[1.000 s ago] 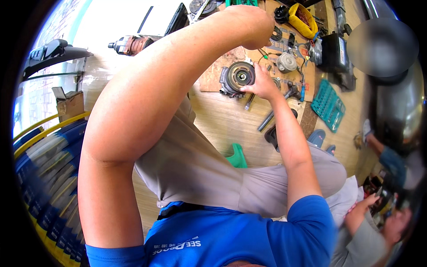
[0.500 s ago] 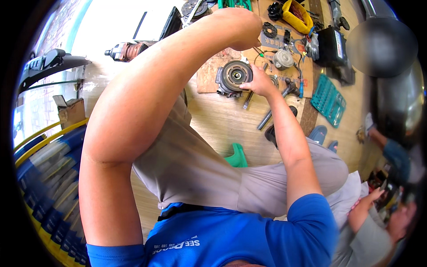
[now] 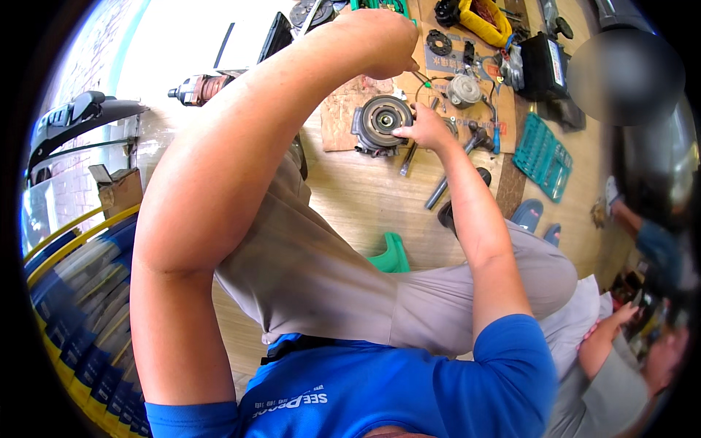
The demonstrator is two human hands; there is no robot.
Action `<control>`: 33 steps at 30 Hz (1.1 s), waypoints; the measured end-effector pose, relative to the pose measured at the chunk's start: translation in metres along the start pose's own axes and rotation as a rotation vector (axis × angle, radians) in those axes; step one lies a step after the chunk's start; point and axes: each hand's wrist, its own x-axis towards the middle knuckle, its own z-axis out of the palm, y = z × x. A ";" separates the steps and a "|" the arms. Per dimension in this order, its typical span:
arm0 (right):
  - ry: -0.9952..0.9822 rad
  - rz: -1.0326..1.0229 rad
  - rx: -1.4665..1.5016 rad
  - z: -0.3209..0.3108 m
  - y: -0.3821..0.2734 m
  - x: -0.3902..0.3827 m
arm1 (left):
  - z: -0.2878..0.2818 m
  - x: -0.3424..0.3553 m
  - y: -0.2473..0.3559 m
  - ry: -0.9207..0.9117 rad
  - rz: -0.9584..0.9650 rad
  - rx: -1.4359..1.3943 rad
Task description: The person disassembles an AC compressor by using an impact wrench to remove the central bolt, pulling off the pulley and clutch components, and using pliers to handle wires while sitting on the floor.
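Over cardboard (image 3: 337, 120), the right fingers (image 3: 421, 112) seemingly grip the pulley (image 3: 384, 120) to their left.

**Pulley unit, ring-faced, one piece**

One round pulley unit (image 3: 382, 128), dark grey, is showing concentric rings around a pale-rimmed hub (image 3: 385, 120). A lighter grey metal housing (image 3: 358, 121) is protruding behind the rings at the left, with irregular fittings jutting out at the lower side. The ringed face is pointing upward, toward the camera. The piece is resting at the near edge of a brown cardboard sheet (image 3: 335, 133); its underside is staying out of sight.
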 end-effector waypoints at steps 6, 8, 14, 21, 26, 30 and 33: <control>-0.035 -0.044 0.157 0.010 0.012 0.005 | 0.000 0.001 0.001 0.008 0.025 0.019; -0.037 -0.073 0.221 0.012 0.025 0.010 | 0.000 0.002 0.002 0.011 0.041 0.021; -0.031 -0.108 0.240 0.009 0.019 0.009 | 0.007 0.006 -0.002 0.004 0.033 0.065; -0.042 -0.117 0.283 0.007 0.018 0.006 | 0.006 0.004 -0.002 0.040 0.084 0.047; 0.092 0.133 0.339 -0.022 0.041 0.013 | 0.003 0.002 0.001 0.048 0.066 0.022; 0.487 0.258 0.335 -0.052 0.124 0.024 | 0.005 -0.003 -0.001 0.126 0.028 0.018; 0.466 0.465 0.257 -0.040 0.193 0.008 | 0.016 0.009 -0.003 0.113 -0.018 0.037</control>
